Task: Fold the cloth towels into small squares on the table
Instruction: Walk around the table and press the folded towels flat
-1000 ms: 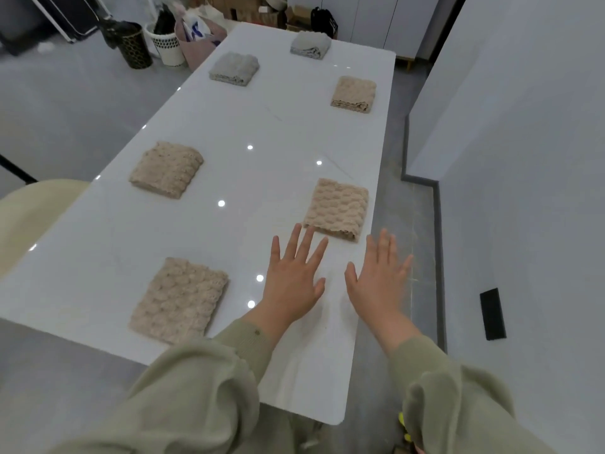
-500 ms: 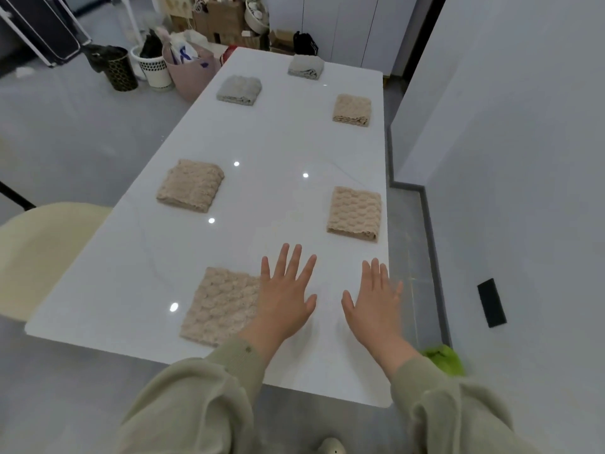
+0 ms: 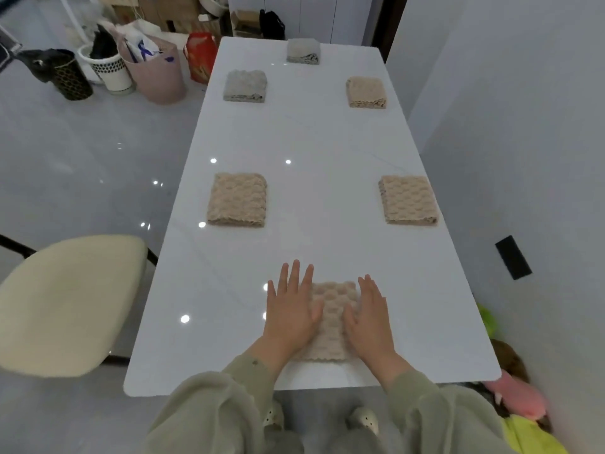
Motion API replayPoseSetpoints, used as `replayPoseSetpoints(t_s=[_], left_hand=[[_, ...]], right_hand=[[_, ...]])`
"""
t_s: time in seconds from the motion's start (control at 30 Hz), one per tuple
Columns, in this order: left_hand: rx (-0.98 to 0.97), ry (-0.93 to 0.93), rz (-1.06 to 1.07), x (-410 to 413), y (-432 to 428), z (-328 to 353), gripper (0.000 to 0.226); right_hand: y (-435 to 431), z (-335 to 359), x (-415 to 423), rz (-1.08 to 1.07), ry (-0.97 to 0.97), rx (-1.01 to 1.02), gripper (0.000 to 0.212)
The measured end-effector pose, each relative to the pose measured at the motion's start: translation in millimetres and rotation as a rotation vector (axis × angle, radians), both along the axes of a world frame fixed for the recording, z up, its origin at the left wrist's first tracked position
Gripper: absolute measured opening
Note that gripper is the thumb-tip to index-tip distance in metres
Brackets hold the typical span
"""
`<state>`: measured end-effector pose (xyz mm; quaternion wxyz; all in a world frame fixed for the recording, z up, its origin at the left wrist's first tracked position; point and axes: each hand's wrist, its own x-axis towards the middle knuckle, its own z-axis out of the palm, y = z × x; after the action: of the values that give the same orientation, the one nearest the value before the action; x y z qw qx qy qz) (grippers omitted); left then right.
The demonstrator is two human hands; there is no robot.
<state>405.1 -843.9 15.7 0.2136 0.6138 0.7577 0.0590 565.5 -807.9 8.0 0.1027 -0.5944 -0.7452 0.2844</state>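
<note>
A folded beige textured towel (image 3: 330,317) lies near the front edge of the white table (image 3: 304,142). My left hand (image 3: 289,309) lies flat with straight fingers over its left side. My right hand (image 3: 370,314) lies flat over its right side. Further back lie two more folded beige towels, one on the left (image 3: 237,199) and one on the right (image 3: 407,199). At the far end sit a grey towel (image 3: 245,85), a beige towel (image 3: 366,92) and another grey towel (image 3: 302,51).
A cream chair (image 3: 65,299) stands left of the table. Bins and baskets (image 3: 111,70) crowd the floor at the far left, with a red bag (image 3: 200,60) by the table corner. A wall runs close along the right. Pink and green items (image 3: 520,404) lie at the lower right.
My view swung left so the near towel now sits centred in front of me. Both hands moved from the bare tabletop onto that towel.
</note>
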Motion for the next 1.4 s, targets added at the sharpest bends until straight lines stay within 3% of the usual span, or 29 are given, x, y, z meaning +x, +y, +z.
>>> replayPoseSetpoints(t_s=[0.1, 0.23, 0.33, 0.7, 1.17, 1.4], left_hand=[[0.085, -0.283, 0.100, -5.4, -10.3, -16.0, 0.064], [0.141, -0.824, 0.467, -7.6, -20.8, -23.9, 0.057], [0.134, -0.977, 0.549, -4.7, -23.2, -25.0, 0.054], [0.196, -1.020, 0.569, 17.6, -21.5, -31.2, 0.052], [0.188, -0.954, 0.507, 22.9, -29.7, -32.2, 0.061], [0.179, -0.736, 0.300, -13.2, -14.0, -33.8, 0.054]], right_hand=[[-6.1, -2.3, -1.7, -0.098, 0.109, -0.046, 0.058], [-4.9, -6.3, 2.0, -0.371, 0.332, -0.199, 0.058], [-4.2, -13.0, 2.3, -0.477, 0.419, -0.223, 0.053], [-9.6, -16.0, -24.3, -0.367, 0.504, -0.236, 0.053], [-6.2, -16.7, -14.4, -0.336, 0.466, -0.243, 0.054], [-7.4, -20.0, -2.8, -0.489, 0.478, -0.190, 0.046]])
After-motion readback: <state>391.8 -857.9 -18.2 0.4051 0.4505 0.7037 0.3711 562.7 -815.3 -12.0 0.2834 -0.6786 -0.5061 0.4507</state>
